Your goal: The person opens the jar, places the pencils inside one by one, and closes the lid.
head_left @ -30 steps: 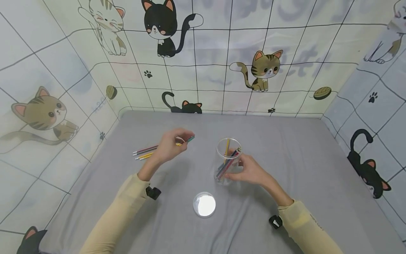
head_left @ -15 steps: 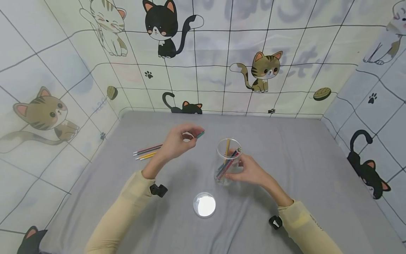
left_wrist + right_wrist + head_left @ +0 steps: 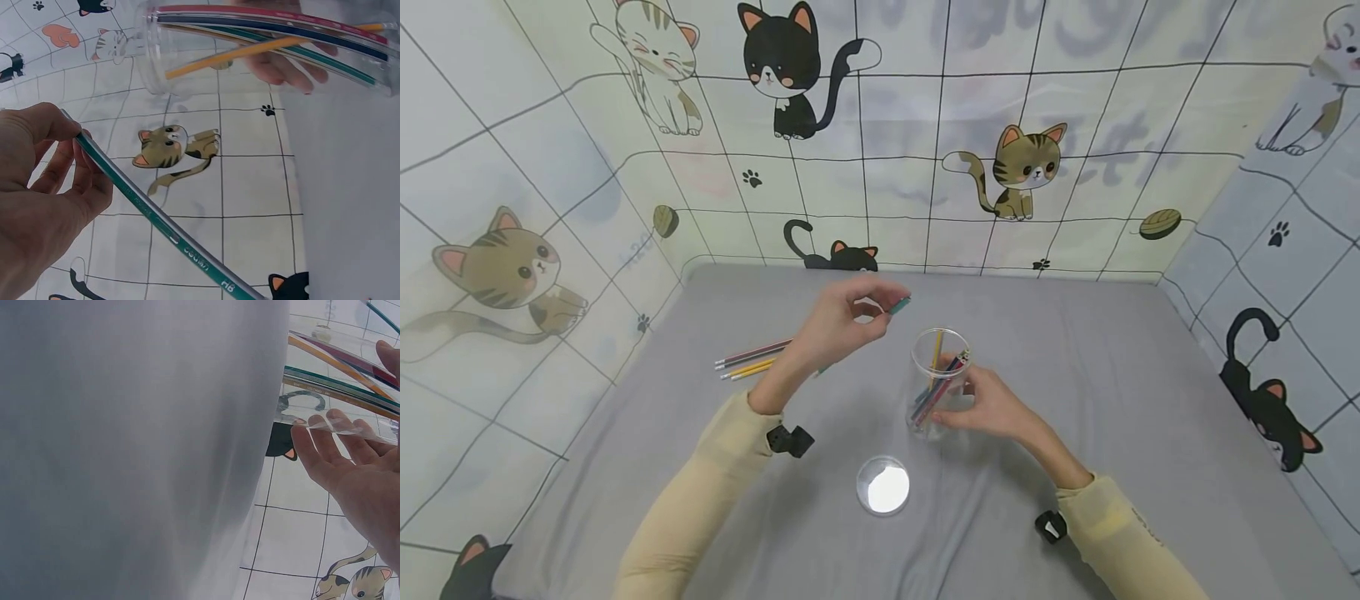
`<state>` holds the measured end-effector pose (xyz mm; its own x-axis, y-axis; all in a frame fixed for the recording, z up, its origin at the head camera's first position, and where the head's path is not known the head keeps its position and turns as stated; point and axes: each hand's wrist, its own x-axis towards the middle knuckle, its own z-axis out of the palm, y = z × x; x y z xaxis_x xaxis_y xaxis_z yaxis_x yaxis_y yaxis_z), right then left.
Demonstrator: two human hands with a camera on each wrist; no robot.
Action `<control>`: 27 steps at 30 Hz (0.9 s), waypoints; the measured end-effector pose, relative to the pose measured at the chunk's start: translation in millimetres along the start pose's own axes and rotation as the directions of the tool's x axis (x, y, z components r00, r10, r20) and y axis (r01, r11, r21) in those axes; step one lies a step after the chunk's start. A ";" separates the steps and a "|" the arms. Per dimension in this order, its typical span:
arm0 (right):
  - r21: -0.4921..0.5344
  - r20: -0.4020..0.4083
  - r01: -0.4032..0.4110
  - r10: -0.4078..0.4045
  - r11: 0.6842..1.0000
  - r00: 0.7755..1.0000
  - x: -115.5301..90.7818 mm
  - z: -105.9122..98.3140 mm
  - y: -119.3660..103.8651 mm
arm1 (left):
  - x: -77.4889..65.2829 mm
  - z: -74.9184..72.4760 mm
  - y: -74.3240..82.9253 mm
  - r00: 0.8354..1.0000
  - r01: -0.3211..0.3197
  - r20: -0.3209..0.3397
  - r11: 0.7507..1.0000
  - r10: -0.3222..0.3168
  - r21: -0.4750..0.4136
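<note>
In the head view my left hand (image 3: pixel 846 321) is raised above the table, to the left of and behind a clear jar (image 3: pixel 917 371). Thumb and fingers pinch a green pencil (image 3: pixel 150 207) near one end; it bears the letters HB in the left wrist view. My right hand (image 3: pixel 992 404) grips the jar low on its right side, and the jar stands upright with its mouth uncovered. Inside lean several pencils, among them a yellow pencil (image 3: pixel 231 55), a red one and a dark blue one. The pinched pencil is apart from the jar.
Several pencils (image 3: pixel 747 369), yellow and dark ones, lie on the grey cloth left of my left wrist. A round clear lid (image 3: pixel 883 486) with a bright reflection lies in front of the jar. Cat-print curtains (image 3: pixel 895 192) enclose the table's back and sides.
My left hand has moved right and away from me with the green pencil, lifting clear of the loose pencils and nearing the jar. The right hand and jar have stayed put.
</note>
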<state>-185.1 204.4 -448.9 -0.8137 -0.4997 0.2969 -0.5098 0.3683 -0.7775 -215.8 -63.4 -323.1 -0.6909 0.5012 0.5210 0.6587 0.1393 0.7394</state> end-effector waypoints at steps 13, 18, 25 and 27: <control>0.016 0.006 0.005 -0.005 1.000 1.000 1.3 -0.8 0.5 | 28.9 7.6 36.0 0.989 -0.143 0.013 0.984 0.145 -0.104; 0.020 0.010 0.010 -0.010 1.000 1.000 1.3 -1.3 0.8 | 39.2 12.4 49.2 0.979 -0.196 0.023 0.969 0.202 -0.151; 0.032 0.006 0.012 -0.012 0.999 1.000 1.2 -1.3 1.1 | 49.8 19.2 63.8 0.973 -0.217 0.035 0.956 0.228 -0.196; 0.035 0.007 0.007 -0.008 0.999 1.000 1.2 -0.9 1.0 | 52.6 22.0 67.9 0.970 -0.227 0.040 0.950 0.240 -0.215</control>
<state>-186.8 204.9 -448.8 -0.8079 -0.5077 0.2993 -0.5057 0.3366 -0.7943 -200.9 -8.8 -254.8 -0.5001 0.5533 0.6661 0.7183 -0.1646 0.6760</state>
